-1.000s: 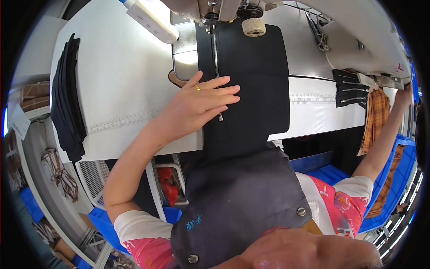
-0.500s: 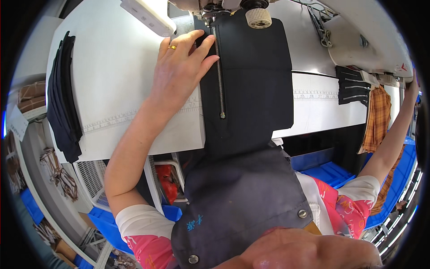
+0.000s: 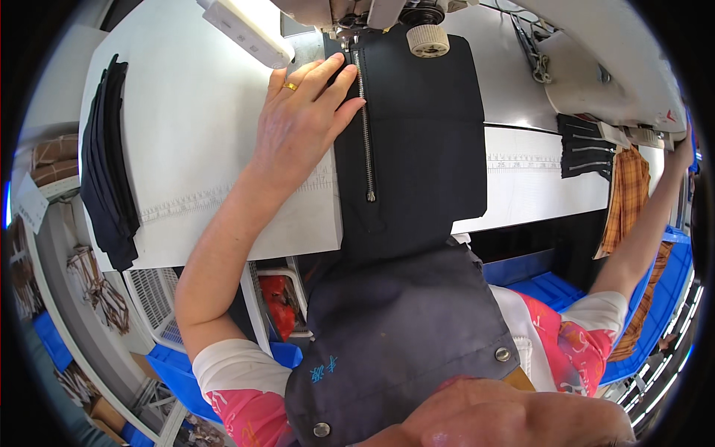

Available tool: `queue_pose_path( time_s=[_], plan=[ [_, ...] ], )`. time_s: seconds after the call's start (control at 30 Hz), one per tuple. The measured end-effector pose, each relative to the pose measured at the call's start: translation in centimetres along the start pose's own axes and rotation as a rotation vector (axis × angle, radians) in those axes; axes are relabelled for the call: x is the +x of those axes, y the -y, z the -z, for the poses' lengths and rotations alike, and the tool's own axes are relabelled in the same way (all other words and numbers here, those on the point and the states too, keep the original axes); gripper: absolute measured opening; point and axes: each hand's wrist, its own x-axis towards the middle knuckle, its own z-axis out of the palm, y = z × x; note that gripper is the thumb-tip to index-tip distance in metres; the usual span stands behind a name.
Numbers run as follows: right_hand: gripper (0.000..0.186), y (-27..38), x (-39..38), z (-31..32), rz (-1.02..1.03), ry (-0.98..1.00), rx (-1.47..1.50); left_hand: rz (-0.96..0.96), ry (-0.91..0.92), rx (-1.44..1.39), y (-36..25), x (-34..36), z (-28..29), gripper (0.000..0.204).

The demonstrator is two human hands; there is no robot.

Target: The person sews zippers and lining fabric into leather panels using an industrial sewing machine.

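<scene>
Under the needle and presser foot of a sewing machine lies a black fabric panel with a metal zipper running lengthwise. The zipper's pull sits at its near end. My left hand, a gold ring on one finger, rests flat on the panel's left edge. Its fingers are stretched out, with the fingertips beside the zipper, just short of the presser foot. My right hand is raised at the far right against the end of the machine head. Its fingers are mostly hidden there.
Folded black fabric pieces hang over the white table's left edge. To the right lie black zipper pieces and orange plaid fabric. A white lamp bar and a ridged knob overhang the work.
My left fingers have straightened a little, still against the panel beside the zipper. My right hand and forearm have shifted slightly lower at the machine's end. The panel stays under the foot.
</scene>
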Motion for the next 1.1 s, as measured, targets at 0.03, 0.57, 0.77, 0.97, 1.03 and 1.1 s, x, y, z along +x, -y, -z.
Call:
queue_pose_path(
  time_s=[0.03, 0.57, 0.77, 0.97, 1.03, 1.1],
  plan=[
    [0.038, -2.9, -1.4, 1.3, 0.154, 0.049, 0.090, 0.000, -0.002, 0.002, 0.0, 0.1, -0.2, 0.036],
    [0.037, 4.6, -39.3, -24.5, 0.925, 1.115, -0.248, 0.203, -0.097, -0.362, 0.6, -0.2, 0.4, 0.025],
    [0.037, 3.5, -40.6, -26.4, 1.134, 0.996, -0.378, 0.152, -0.017, -0.334, 0.3, 0.2, 0.8, 0.025],
    [0.039, 3.9, -40.7, -26.3, 1.176, 0.969, -0.391, 0.104, 0.001, -0.244, 0.4, 0.0, 0.9, 0.027],
    [0.039, 3.7, -40.6, -26.5, 1.189, 0.970, -0.398, 0.112, 0.032, -0.274, 0.6, 0.1, 0.9, 0.027],
    [0.039, 3.5, -40.6, -26.5, 1.192, 0.972, -0.396, 0.116, 0.038, -0.277, 0.6, 0.1, 0.8, 0.028]
  ],
)
